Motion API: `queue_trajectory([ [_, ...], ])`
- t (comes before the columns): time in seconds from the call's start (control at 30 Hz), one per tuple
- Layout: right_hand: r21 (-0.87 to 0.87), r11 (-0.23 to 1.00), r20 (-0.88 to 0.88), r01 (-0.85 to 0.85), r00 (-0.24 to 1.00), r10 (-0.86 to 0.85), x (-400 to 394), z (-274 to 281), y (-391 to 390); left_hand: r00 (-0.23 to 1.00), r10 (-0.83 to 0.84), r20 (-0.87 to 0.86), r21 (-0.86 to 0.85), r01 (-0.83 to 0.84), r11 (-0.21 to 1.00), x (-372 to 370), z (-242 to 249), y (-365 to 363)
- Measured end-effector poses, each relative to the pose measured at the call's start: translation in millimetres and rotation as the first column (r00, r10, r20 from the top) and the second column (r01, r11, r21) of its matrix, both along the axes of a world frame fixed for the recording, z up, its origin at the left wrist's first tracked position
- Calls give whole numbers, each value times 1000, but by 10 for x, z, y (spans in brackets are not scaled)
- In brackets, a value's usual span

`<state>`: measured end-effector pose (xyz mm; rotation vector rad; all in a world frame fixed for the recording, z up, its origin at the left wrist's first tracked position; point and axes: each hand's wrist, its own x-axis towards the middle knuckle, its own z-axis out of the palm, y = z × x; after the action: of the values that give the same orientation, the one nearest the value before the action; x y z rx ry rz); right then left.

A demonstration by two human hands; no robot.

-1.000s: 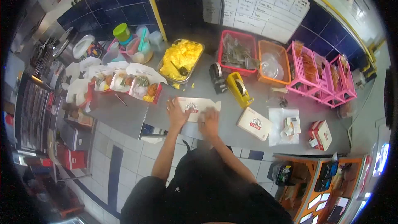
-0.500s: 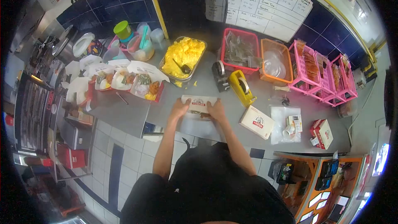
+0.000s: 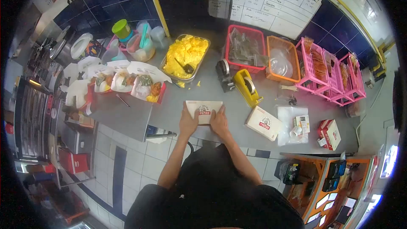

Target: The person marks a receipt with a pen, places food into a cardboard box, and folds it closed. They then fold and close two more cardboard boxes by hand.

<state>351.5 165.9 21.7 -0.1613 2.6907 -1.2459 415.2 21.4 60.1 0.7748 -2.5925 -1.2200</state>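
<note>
Between my two hands, at the counter's front edge, is a white cardboard food box with a red and black printed logo; its lid lies flat. My left hand grips the box's left side, thumb on the lid. Its right side is held by my right hand, thumb also near the logo. The fingers under and behind the box are partly hidden. To the right lies another closed food box. A yellow tape dispenser stands just beyond it, beside a black tape dispenser.
Open boxes with rice and chicken stand at the left. A metal tray of yellow scrambled egg, with a dark spoon, sits behind. Along the back are a red basket, an orange basket and pink racks. A pen lies left.
The box's lid has come down over its front opening, where food showed before. Both hands have shifted slightly toward me, and now hold the sides.
</note>
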Motion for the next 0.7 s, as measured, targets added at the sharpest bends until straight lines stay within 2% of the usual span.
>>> queue_trajectory([
  [0.03, 0, 1000, 3, 4, 1000, -4, 52, -7, 45, 1000, -24, 17, -20, 24, 1000, 35, 105, 41],
  [0.07, -122, 992, -68, -39, 997, 30, 132, -16, 145, 999, -26, 25, -16, 27, 1000, 69, 45, 13],
  [0.1, -240, 967, -146, -87, 988, 52, 169, -22, 231, 994, -103, -19, -112, 101, 989, 80, -54, -72],
  [0.13, -235, 968, -140, -88, 989, 56, 165, -44, 309, 983, -177, -57, -206, 162, 965, 116, -152, -130],
  [0.17, -176, 970, -149, -166, 979, 141, 128, -61, 364, 984, -169, -52, -200, 156, 967, 156, -218, -172],
  [0.2, -123, 964, -154, -238, 964, 218, 91, -79, 381, 977, -193, -88, -110, 183, 977, 171, -272, -251],
  [0.23, -127, 963, -155, -236, 964, 215, 32, 54, 390, 968, -216, -132, -24, 214, 976, 133, -277, -347],
  [0.27, 70, 927, -174, -369, 910, 376, -39, 361, 409, 966, -219, -134, -28, 218, 976, 80, -197, -448],
  [0.3, 264, 839, -154, -476, 838, 524, -88, 666, 431, 915, -386, -117, -176, 363, 915, 50, -54, -537],
  [0.33, 443, 700, -91, -561, 748, 657, -124, 805, 446, 842, -535, -72, -306, 492, 815, 44, 59, -572],
  [0.37, 438, 698, -76, -567, 750, 657, -185, 793, 402, 842, -536, -62, -294, 498, 816, 0, 141, -588],
  [0.43, 533, 422, 67, -733, 533, 843, -326, 714, 227, 590, -756, 284, -296, 804, 516, -209, 306, -658],
  [0.47, 534, 418, 68, -735, 530, 845, -330, 659, 189, 593, -754, 283, -295, 802, 520, -263, 366, -653],
  [0.53, 646, 387, -23, -658, 490, 871, -378, 586, 116, 512, -707, 487, -286, 859, 425, -363, 458, -639],
  [0.67, 618, 478, -117, -624, 528, 841, -259, 397, 325, 479, -786, 391, -220, 878, 426, -263, 469, -572],
  [0.7, 624, 477, -152, -618, 503, 851, -209, 345, 439, 481, -785, 390, -308, 872, 381, -177, 478, -480],
])
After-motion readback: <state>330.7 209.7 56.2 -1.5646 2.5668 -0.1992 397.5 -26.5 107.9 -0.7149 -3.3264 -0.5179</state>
